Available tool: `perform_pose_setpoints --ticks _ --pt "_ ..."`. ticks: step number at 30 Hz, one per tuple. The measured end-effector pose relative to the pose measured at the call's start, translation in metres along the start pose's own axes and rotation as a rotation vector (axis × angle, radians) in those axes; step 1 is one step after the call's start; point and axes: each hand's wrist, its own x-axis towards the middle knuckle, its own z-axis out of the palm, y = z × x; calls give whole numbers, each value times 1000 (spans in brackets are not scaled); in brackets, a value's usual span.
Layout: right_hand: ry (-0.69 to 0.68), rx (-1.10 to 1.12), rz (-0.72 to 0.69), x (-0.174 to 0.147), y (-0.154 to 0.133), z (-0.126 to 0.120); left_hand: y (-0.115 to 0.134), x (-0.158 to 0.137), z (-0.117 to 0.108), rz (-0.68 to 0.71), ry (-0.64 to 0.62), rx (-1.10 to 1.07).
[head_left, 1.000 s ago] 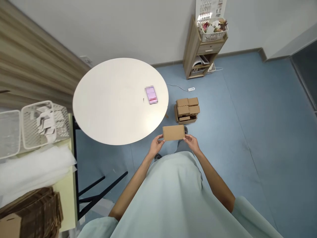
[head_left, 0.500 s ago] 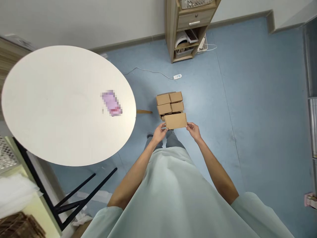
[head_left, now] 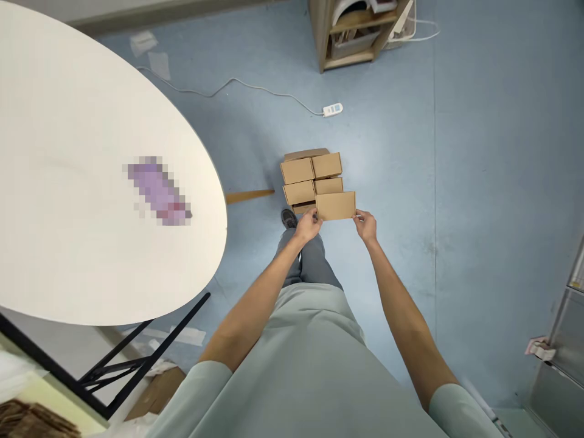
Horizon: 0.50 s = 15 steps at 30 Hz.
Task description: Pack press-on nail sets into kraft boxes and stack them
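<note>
Between my two hands is a flat brown cardboard box (head_left: 336, 206), gripped at its left and right ends. My left hand (head_left: 309, 225) is closed on its lower left corner, and my right hand (head_left: 365, 225) pinches its right edge. Just behind it several smaller cardboard boxes (head_left: 297, 171) are grouped in two columns, with a larger cardboard piece showing at the far side. The held box covers part of the nearest ones. Whether it touches them I cannot tell.
A white round table (head_left: 114, 267) fills the left, bearing a blurred purple item (head_left: 157, 188). Its wooden leg (head_left: 249, 196) points toward the boxes. A white power strip (head_left: 333, 109) with a cable lies beyond them, near a wooden cabinet (head_left: 323, 36). My shoe (head_left: 289, 218) is close by.
The view has shifted, so the table sits further left and the cabinet higher. The held box and both hands have moved to the right relative to the other boxes.
</note>
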Motion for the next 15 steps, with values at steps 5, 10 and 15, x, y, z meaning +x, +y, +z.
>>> perform_pose_setpoints --ticks 5,10,15 --pt "18 -51 17 44 23 23 -24 49 11 -2 -37 18" --pt "21 -123 34 76 39 40 -34 80 20 -57 -46 48" --pt "0 -95 87 111 59 62 -42 112 21 -85 -66 65"
